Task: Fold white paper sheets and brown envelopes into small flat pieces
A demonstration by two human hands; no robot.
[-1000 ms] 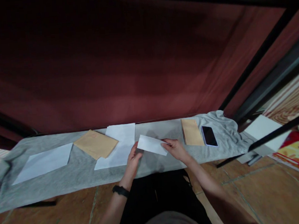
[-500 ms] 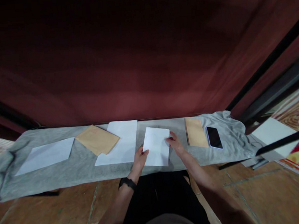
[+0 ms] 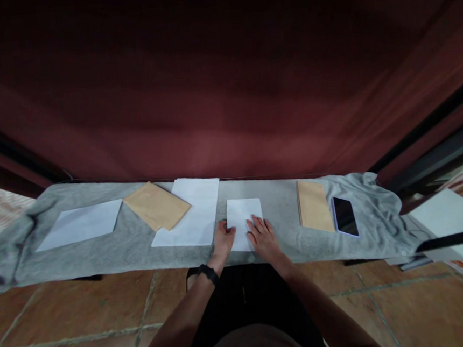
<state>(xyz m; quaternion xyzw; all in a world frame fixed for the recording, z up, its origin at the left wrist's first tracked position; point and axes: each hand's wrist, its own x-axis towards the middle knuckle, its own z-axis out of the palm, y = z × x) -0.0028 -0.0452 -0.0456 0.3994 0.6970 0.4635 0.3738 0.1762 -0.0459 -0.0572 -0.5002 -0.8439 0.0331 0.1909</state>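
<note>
A small white sheet of paper (image 3: pixel 240 209) lies in front of me on the grey cloth; whether it is folded I cannot tell. My left hand (image 3: pixel 223 240) pinches its left edge, thumb on top, with a dark band around the wrist. Flat on the lower right part of the paper rests my right hand (image 3: pixel 263 236), fingers spread and holding nothing. Just left of my hands are larger white sheets (image 3: pixel 199 203), partly covered by a tan envelope (image 3: pixel 159 207).
The grey cloth (image 3: pixel 283 212) covers a narrow bench against a dark red panel (image 3: pixel 218 115). On the right lie tan envelopes (image 3: pixel 314 204) and a phone (image 3: pixel 345 216). Another white sheet (image 3: pixel 82 224) is at the far left. A black bar (image 3: pixel 456 238) crosses at right.
The paper has been lowered flat onto the cloth and looks narrower. My right hand has left its right edge and now presses flat on it. The camera view has shifted slightly.
</note>
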